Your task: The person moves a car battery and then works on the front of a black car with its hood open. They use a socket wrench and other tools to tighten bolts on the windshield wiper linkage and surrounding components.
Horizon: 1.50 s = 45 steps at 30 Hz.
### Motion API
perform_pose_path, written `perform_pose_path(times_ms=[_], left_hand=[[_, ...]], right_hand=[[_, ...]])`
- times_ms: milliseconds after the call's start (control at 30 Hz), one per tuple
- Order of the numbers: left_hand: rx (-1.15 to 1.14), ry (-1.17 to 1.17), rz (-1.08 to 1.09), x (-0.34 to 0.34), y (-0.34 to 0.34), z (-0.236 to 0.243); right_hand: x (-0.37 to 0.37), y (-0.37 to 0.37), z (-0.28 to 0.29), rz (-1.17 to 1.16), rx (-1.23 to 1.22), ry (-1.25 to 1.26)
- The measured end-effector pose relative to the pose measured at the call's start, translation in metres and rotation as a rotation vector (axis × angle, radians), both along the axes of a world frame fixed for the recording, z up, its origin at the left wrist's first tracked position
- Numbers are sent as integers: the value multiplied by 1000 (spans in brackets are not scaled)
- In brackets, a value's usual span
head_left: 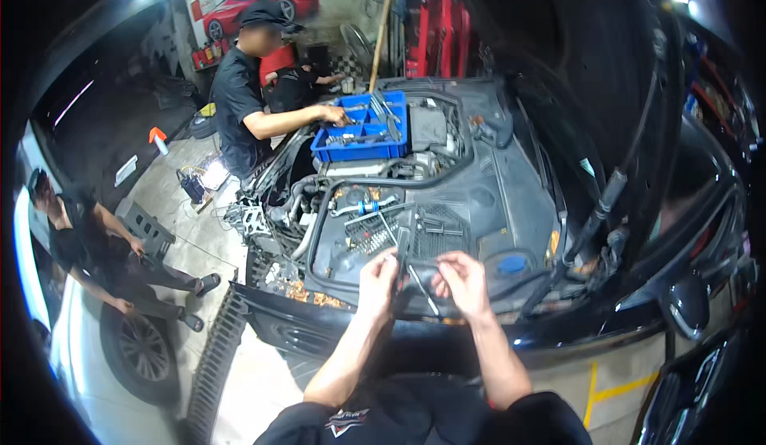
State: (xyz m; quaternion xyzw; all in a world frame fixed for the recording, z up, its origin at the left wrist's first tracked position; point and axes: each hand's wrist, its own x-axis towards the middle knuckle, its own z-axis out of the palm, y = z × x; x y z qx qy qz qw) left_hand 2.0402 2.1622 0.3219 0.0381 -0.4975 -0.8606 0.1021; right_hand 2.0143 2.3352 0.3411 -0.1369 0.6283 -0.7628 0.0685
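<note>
My left hand [377, 284] is closed, fingertips pinched together beside a dark upright bar [404, 238]; what it grips, if anything, is too small to tell. My right hand [463, 282] is also closed, its thumb and fingers bent toward each other over something I cannot make out. A slim silver rod [424, 291] slants between the two hands, over the engine bay's front cover. Just beyond them, a wrench with a blue middle [367, 207] lies on the black engine bay cover [343, 242], near a thin metal T-shaped tool [388, 226] and a black tool case [441, 228].
A blue divided tray [359, 151] of tools rests on the engine; a co-worker [239, 94] reaches into it. Another person [88, 238] sits at left by a loose wheel [137, 353]. The raised hood's strut [610, 194] stands at right. A black grille [219, 349] hangs at the left front.
</note>
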Motion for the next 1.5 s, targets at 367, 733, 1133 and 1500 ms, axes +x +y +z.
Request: perform_pose_path(times_ms=[367, 733, 1133, 1500], left_hand=[[-641, 396, 133, 28, -6, 24], [-515, 293, 68, 26, -14, 12], [-189, 26, 222, 25, -42, -37], [-12, 24, 188, 15, -52, -62]], right_hand=[[13, -13, -46, 253, -572, -231], [-2, 15, -48, 279, -128, -135], [-95, 2, -41, -279, 1318, 573], [-153, 8, -52, -185, 1217, 785]])
